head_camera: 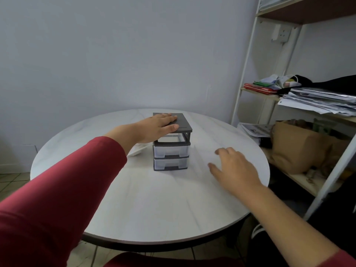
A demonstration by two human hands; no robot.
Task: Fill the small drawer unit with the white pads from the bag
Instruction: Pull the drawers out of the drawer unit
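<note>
A small grey drawer unit (171,145) with clear drawers stands in the middle of the round white table (146,205). Two drawers sit pushed in; the top slot looks empty, with no drawer in it. My left hand (156,128) rests flat on the unit's grey top, fingers straight, thumb along the front edge. My right hand (233,166) hovers over the table to the right of the unit, fingers spread and relaxed, holding nothing. A white object (137,150), perhaps the bag or pads, peeks out behind my left wrist, mostly hidden.
A white-framed shelf rack (248,60) stands right of the table, holding stacked papers (319,101), red folders (260,89) and a brown paper bag (300,147). A pale wall is behind the table. Tiled floor shows at the left.
</note>
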